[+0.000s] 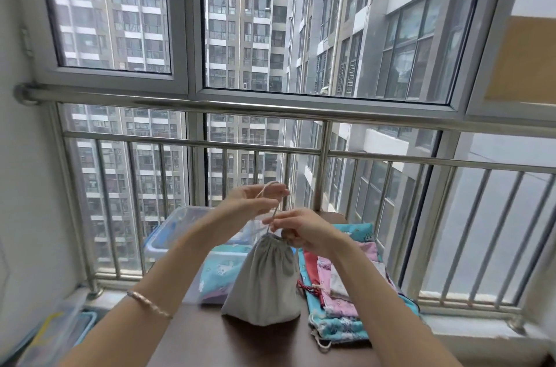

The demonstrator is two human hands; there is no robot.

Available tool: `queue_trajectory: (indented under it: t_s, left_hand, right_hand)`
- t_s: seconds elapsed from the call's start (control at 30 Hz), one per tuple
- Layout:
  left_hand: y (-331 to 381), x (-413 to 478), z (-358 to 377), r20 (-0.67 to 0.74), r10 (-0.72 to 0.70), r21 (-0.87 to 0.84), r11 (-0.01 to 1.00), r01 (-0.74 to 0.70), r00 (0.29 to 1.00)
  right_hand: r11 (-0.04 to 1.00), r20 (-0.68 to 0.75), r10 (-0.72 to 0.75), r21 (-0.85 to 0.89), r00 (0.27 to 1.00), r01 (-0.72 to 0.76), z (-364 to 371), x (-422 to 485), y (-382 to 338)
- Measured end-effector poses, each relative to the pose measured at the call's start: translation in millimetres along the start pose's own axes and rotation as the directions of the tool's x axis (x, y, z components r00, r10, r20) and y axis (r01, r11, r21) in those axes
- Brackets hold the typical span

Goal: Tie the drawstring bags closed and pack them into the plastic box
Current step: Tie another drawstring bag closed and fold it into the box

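Two hands are raised over the grey drawstring bag [264, 282], which is stood upright on the dark table [204, 342]. The cord [274, 214] is pinched high by the left hand [255, 201], and lower, at the gathered mouth, by the right hand [301, 229]. Behind-left the plastic box [168, 225] is set.

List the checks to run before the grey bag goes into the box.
1. Mouth of grey bag gathered shut: ok.
2. Knot in cord: cannot tell.
3. Grip of left hand on the cord, held up: ok.
4. Pinch of right hand on the cord at the neck: ok.
5. Room in box: cannot tell.
6. Packing of other bags: not ok, they lie outside the box.
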State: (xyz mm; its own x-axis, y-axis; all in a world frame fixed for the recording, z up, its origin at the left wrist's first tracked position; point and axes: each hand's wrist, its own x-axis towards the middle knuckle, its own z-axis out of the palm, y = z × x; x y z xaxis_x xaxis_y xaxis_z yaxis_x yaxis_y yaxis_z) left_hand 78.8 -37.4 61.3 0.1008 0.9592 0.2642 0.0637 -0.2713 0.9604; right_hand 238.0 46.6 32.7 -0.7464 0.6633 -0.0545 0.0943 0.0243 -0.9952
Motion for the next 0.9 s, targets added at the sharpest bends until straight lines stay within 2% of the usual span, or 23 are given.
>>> queue_trajectory:
  t_s: [0.07,0.13,0.2,0.3,0.37,0.43,0.5,0.6,0.67,0.73,0.83,0.9]
  left_hand:
    - [-3,8,2,-0.009,-0.025,0.07,0.997,0.026,1.0]
    - [-8,14,3,-0.052,-0.099,0.011,0.995,0.1,0.994]
    - [-14,14,4,-0.034,-0.2,-0.049,0.979,0.198,0.979]
    - [-23,9,13,-0.06,-0.275,0.065,0.958,0.279,0.96]
    - [-25,5,23,-0.143,-0.25,0.236,0.931,0.278,0.958]
    - [-26,1,31,-0.198,-0.135,0.388,0.899,0.204,0.971]
    - [-27,-1,35,-0.199,-0.096,0.373,0.913,0.166,0.975]
    - [-22,-5,35,-0.161,-0.154,0.283,0.939,0.195,0.975]
    - [-21,-4,32,-0.137,-0.174,0.285,0.936,0.207,0.975]
    - [-24,-2,28,-0.147,-0.199,0.284,0.93,0.234,0.969]
    - [-29,-1,19,-0.14,-0.256,0.3,0.91,0.287,0.956]
    - [-30,-2,16,-0.109,-0.277,0.323,0.899,0.297,0.955]
  right_hand:
    - [0.994,0.031,0.034,-0.103,0.999,-0.031,4,-1,-4]
    - [0.999,0.118,0.046,-0.016,0.992,-0.045,6,-3,-8]
    - [0.995,0.175,0.029,0.093,0.984,-0.046,7,-6,-11]
    - [0.995,0.108,0.007,0.097,0.994,-0.018,4,-7,-5]
    - [0.996,0.063,-0.002,0.089,0.998,-0.004,2,-7,1]
    - [0.995,0.033,-0.009,0.097,0.999,0.006,1,-7,4]
    - [0.995,-0.004,0.004,0.104,1.0,-0.004,0,-8,7]
    - [0.994,-0.015,0.021,0.103,1.0,-0.019,0,-11,9]
    - [0.999,-0.024,-0.024,0.028,0.999,0.024,3,-14,11]
    - [0.982,-0.05,-0.102,-0.164,0.994,0.092,10,-22,13]
    - [0.901,-0.091,-0.191,-0.411,0.977,0.138,17,-29,22]
    - [0.852,-0.124,-0.282,-0.489,0.951,0.189,15,-26,29]
